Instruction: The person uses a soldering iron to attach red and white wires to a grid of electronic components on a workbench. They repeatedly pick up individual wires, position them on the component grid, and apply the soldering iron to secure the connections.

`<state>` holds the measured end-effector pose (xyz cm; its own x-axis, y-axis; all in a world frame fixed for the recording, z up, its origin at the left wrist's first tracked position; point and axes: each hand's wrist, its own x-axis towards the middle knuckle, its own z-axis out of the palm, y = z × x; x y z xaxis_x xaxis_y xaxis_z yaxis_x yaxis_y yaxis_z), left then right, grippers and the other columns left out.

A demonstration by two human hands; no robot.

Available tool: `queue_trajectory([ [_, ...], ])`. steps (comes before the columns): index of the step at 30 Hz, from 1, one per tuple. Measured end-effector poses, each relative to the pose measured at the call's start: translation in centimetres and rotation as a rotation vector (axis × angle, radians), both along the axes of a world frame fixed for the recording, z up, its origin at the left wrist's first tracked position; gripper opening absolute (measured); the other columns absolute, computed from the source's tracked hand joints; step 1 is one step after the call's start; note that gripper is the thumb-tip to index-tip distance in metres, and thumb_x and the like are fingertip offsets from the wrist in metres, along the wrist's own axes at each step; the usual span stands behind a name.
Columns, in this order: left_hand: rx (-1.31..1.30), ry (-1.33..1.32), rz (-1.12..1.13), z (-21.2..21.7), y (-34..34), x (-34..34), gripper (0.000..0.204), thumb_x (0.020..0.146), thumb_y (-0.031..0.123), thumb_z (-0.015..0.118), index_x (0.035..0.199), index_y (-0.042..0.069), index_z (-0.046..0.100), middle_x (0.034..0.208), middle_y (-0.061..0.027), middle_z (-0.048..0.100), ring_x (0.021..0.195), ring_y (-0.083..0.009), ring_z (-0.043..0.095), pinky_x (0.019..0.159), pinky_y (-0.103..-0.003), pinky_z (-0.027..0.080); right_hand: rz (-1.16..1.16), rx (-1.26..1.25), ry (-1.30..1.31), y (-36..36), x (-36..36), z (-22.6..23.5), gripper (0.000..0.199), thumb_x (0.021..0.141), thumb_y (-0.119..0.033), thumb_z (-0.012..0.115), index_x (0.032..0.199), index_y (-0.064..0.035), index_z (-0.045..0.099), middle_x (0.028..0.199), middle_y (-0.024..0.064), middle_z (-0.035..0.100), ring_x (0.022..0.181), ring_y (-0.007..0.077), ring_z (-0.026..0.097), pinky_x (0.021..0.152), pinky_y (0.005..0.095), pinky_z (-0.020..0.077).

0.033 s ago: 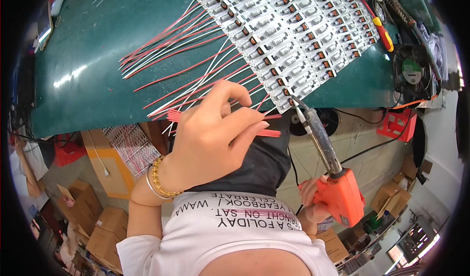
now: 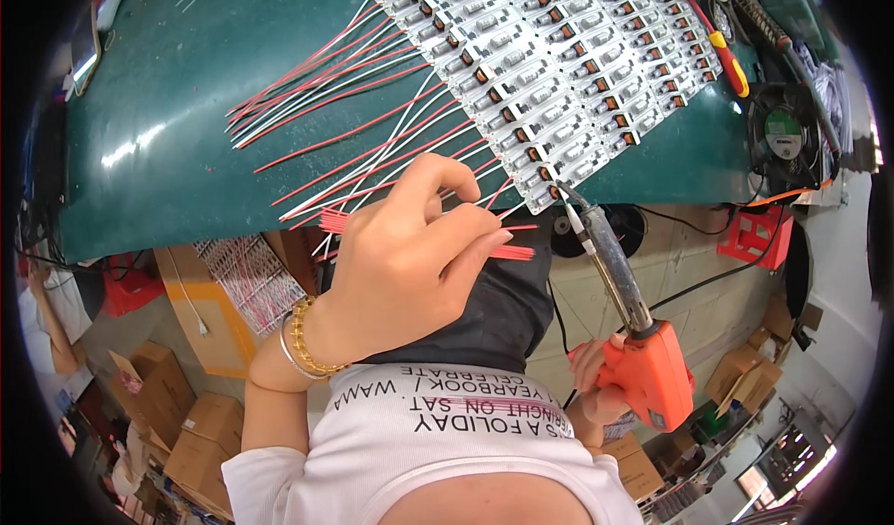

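My left hand (image 2: 400,246) is closed on a bundle of thin red wires (image 2: 512,252), whose ends stick out on both sides of the fingers. Its fingertips are just below the near corner of a panel of small white circuit boards (image 2: 545,87). Gripped by its handle, an orange soldering gun (image 2: 656,376) is in my right hand (image 2: 596,381). Its metal tip meets that same corner, by the last orange-and-black part; whether it touches a solder pad is too small to tell. Red and white wires (image 2: 345,129) fan out leftward from the panel's edge.
The green tabletop (image 2: 168,190) carries a red-and-yellow screwdriver (image 2: 729,64) and a small black fan (image 2: 782,134) at the right. Below the table stand a red plastic stool (image 2: 754,236), black cables and cardboard boxes (image 2: 205,441). Another person's arm (image 2: 58,325) shows at far left.
The soldering gun's barrel and tip have shifted very slightly to the right. One red wire end by my left fingertips sits slightly lower. My left hand is almost still.
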<state>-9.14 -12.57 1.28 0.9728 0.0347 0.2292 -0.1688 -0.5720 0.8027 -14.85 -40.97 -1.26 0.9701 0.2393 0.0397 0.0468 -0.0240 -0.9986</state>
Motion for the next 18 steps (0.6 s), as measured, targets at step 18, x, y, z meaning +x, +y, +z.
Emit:
queue_trajectory([
  [18, 0.018, -0.032, 0.086, -0.6, -0.7, -0.2, 0.013, 0.075, -0.006, 0.073, 0.081, 0.000, 0.064, 0.087, -0.0090, 0.061, 0.065, -0.0153, 0.060, 0.053, -0.025, 0.048, -0.031, -0.098, 0.091, -1.0, -0.9, 0.8, 0.076, 0.083, -0.060, 0.066, 0.117, 0.0047, 0.045, 0.054, -0.0017, 0.047, 0.047, 0.0132, 0.045, 0.050, 0.0293, 0.0415],
])
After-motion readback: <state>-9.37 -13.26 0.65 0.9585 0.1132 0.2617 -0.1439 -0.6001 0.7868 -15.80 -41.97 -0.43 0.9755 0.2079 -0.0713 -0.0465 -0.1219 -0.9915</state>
